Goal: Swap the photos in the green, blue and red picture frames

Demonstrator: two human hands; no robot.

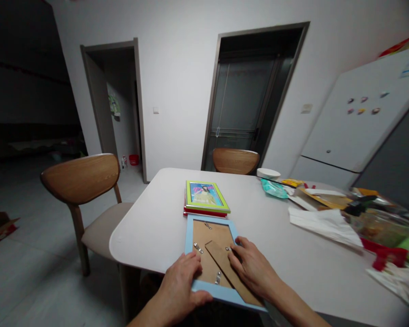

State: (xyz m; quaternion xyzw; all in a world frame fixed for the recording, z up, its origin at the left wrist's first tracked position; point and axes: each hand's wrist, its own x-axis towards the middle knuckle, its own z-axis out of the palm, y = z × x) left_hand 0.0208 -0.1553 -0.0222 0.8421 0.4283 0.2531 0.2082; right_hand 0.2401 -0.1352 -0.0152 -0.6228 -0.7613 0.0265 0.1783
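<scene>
The blue frame [204, 263] lies back-up, its near end jutting past the tabletop [150, 236] edge; just beyond its far end sit stacked frames [204, 196], with white paper [323, 222] well apart rightward. A clear container [378, 227] has blurred contents. The blue frame lies between my hands: left hand [180, 279] curled at its near left corner, right hand [254, 268] bent beside a clip [227, 248]. Whether either grips, I cannot tell.

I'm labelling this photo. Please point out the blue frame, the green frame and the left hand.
Blue frame [209, 268], head view, on its brown backing.
Green frame [204, 196], head view, on its picture.
Left hand [180, 279], head view, on its back.
</scene>
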